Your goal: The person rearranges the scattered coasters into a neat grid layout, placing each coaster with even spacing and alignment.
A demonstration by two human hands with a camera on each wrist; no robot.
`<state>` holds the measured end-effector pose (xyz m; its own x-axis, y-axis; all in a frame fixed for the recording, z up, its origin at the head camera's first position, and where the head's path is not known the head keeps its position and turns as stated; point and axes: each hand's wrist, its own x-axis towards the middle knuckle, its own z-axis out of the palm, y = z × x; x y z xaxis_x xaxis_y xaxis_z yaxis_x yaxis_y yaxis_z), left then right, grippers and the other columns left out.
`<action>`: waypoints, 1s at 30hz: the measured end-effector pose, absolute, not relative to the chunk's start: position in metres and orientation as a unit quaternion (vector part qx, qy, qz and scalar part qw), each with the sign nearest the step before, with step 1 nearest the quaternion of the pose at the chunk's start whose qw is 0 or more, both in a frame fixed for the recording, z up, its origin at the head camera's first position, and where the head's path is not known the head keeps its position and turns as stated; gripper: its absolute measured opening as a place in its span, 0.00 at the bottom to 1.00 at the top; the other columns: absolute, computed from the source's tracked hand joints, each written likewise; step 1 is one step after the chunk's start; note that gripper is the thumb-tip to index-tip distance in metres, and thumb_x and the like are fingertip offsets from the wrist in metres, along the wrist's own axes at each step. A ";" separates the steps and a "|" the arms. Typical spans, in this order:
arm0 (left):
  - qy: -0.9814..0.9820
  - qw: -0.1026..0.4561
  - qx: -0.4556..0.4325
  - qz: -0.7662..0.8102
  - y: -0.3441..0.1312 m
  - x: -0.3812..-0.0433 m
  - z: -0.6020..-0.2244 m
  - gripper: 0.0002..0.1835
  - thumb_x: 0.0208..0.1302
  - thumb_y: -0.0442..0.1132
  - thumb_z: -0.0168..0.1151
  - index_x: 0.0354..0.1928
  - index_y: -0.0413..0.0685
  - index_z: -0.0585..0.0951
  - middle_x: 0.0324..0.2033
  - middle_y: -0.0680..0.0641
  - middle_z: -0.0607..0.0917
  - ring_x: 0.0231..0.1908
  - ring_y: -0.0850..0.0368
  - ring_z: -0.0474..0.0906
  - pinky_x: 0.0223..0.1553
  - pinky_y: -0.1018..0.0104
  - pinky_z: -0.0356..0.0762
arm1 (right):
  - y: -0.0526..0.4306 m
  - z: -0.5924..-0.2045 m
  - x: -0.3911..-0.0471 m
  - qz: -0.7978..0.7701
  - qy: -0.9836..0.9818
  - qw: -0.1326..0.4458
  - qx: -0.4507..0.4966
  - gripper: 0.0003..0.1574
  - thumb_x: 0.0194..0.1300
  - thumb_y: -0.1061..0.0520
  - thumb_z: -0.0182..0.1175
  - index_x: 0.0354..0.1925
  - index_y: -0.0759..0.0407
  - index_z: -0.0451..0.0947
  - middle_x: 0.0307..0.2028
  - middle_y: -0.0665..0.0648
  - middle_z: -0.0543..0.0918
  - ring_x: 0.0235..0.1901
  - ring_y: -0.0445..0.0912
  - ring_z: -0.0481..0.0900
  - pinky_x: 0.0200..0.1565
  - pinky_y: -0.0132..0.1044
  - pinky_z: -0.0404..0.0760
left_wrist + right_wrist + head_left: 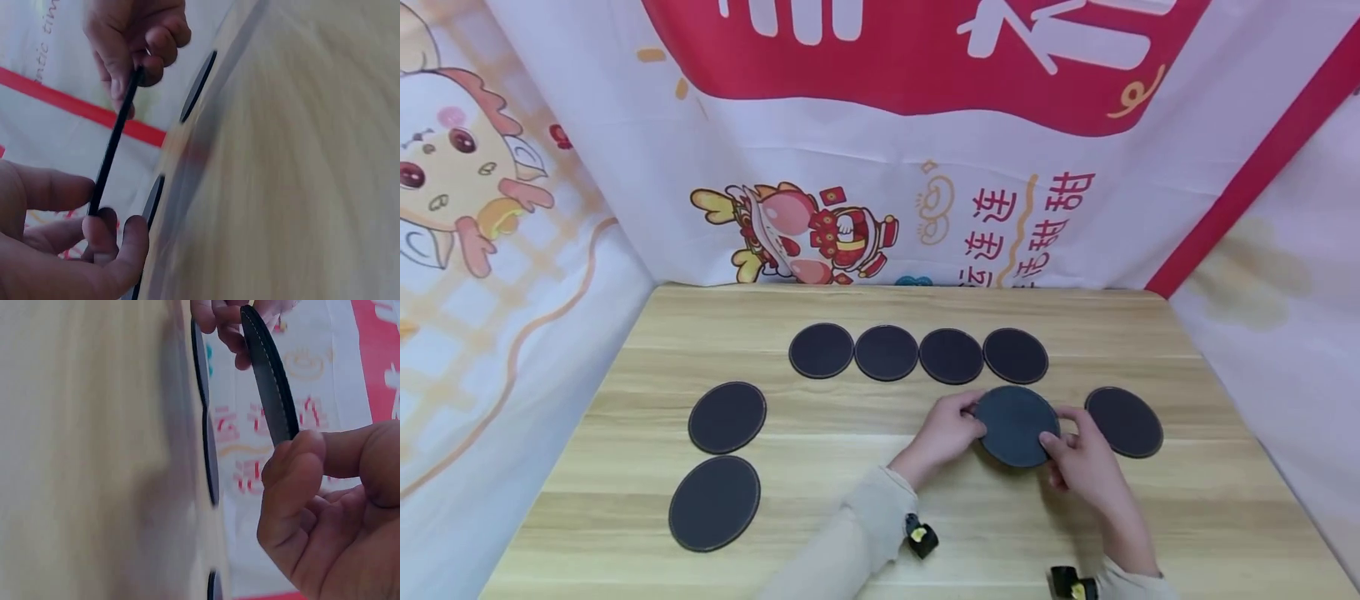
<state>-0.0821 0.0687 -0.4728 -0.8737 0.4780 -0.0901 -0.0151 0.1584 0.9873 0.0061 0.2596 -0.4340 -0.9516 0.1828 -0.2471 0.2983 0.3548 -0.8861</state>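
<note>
Both hands hold a round black coaster point(1017, 425) above the wooden table. My left hand point(945, 432) pinches its left edge between thumb and fingers. On the opposite edge, my right hand point(1086, 460) has the same kind of pinch. Seen edge-on in the left wrist view, the coaster point(112, 147) is thin and apart from the tabletop. Light stitching runs along the rim of the coaster point(275, 381) in the right wrist view. Just to the right of my right hand, another black coaster point(1124, 422) lies flat.
Several matching coasters form a touching row near the table's back, including a leftmost one point(822, 351) and a rightmost one point(1016, 356). At the left lie an upper coaster point(727, 417) and a lower coaster point(715, 503). A printed cloth point(865, 142) hangs behind the wooden table point(625, 467).
</note>
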 end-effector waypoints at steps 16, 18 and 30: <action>0.791 0.245 0.174 0.533 -0.060 -0.115 -0.445 0.44 0.68 0.27 0.61 0.81 0.53 0.53 0.26 0.43 0.82 0.24 0.48 0.81 0.25 0.61 0.79 | 0.162 -0.435 -0.059 -0.595 0.794 0.119 0.043 0.37 0.78 0.65 0.50 0.77 0.52 0.49 0.17 0.61 0.75 0.09 0.46 0.71 0.14 0.38 0.73; 0.793 0.242 0.166 0.533 -0.072 -0.118 -0.440 0.44 0.68 0.26 0.60 0.81 0.55 0.54 0.26 0.43 0.82 0.23 0.51 0.80 0.28 0.58 0.82 | 0.149 -0.436 -0.066 -0.598 0.791 0.120 0.040 0.38 0.77 0.65 0.50 0.78 0.49 0.49 0.17 0.62 0.75 0.09 0.47 0.71 0.14 0.39 0.73; 0.840 0.255 0.125 0.463 -0.145 -0.133 -0.424 0.42 0.68 0.25 0.58 0.80 0.47 0.53 0.23 0.43 0.83 0.22 0.53 0.80 0.29 0.60 0.80 | 0.074 -0.447 -0.093 -0.617 0.769 0.167 0.007 0.43 0.77 0.65 0.51 0.79 0.41 0.48 0.16 0.62 0.76 0.08 0.45 0.73 0.13 0.38 0.75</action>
